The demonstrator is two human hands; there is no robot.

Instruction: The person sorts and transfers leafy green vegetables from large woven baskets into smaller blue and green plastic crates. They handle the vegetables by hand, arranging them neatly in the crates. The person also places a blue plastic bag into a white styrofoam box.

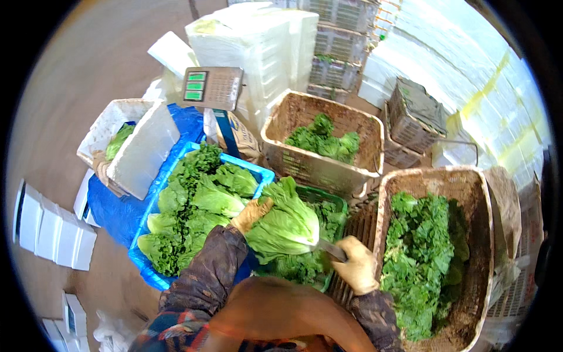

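A large head of leafy lettuce (288, 220) is held by my gloved left hand (253, 214), its pale stem end turned to the right. My gloved right hand (357, 265) is closed around a knife (330, 250), whose blade meets the stem end. Both gloves are tan. To the left, a blue plastic crate (149, 220) holds several heads of lettuce. Below the held head, a green crate (342, 207) contains loose green leaves.
A brown-stained crate (481, 246) of leafy greens stands at right, another crate (323, 103) with greens ahead. A digital scale (220, 83) rises behind the blue crate. Foam boxes (140, 145) are at left; a glove hangs on one. Stacked crates (343, 39) stand at the back.
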